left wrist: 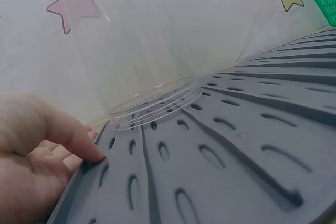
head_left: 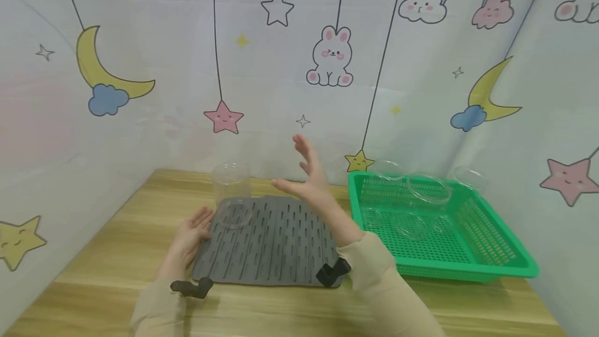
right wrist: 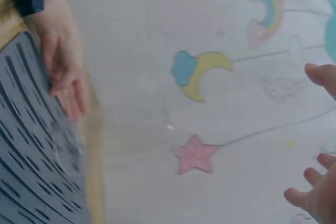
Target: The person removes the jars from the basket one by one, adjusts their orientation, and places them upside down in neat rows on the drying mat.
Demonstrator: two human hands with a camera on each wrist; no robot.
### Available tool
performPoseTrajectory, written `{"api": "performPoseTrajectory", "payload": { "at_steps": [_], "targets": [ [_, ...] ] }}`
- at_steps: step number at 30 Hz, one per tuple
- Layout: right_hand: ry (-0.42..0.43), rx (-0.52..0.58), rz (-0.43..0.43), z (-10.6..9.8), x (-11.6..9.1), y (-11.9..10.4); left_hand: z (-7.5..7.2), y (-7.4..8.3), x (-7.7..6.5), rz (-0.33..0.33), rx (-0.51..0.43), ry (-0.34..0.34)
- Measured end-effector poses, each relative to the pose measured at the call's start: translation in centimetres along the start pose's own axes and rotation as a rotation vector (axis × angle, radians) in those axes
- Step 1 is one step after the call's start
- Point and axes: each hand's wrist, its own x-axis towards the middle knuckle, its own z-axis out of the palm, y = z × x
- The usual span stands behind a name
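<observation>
- Can see a clear jar (head_left: 232,194) upright at the left rear of a grey ridged mat (head_left: 276,256).
- Just beside, can see the left hand (head_left: 188,235) — with fingers straight and close together, thumb tip touching the mat's edge.
- Above the mat, can see the right hand (head_left: 312,183) raised, with thumb and fingers apart.
- Rightward, can see three more jars (head_left: 418,204) in a green basket (head_left: 468,269) — on a wood-grain table (head_left: 112,243).

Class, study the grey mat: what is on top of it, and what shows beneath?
One clear container stands on the back left part of the grey mat, and the left hand touches the mat's edge. Wood-grain tabletop shows around it; anything directly beneath is covered.
</observation>
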Motion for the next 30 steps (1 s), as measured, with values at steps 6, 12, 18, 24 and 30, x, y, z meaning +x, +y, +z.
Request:
{"api": "performPoseTrajectory", "payload": {
  "at_steps": [6,12,18,24,30],
  "targets": [
    [0.142,-0.032,-0.044,-5.3,-1.3,-2.0,-0.1,0.0,0.0,-0.001,-0.01,-0.003],
    [0.27,-0.077,-0.02,-11.0,-2.4,-2.1,-0.1,0.0,0.3,0.008,-0.015,-0.012],
    [0.422,-0.144,0.055,-16.4,-4.1,-1.6,0.1,0.0,0.2,-0.009,0.006,-0.013],
    [0.597,-0.246,0.167,-22.2,-5.5,-0.4,0.2,0.1,0.1,-0.012,0.022,-0.003],
    [0.756,-0.272,0.313,-27.2,-6.8,0.8,0.2,0.1,0.1,-0.022,0.03,0.017]
  ]
}}
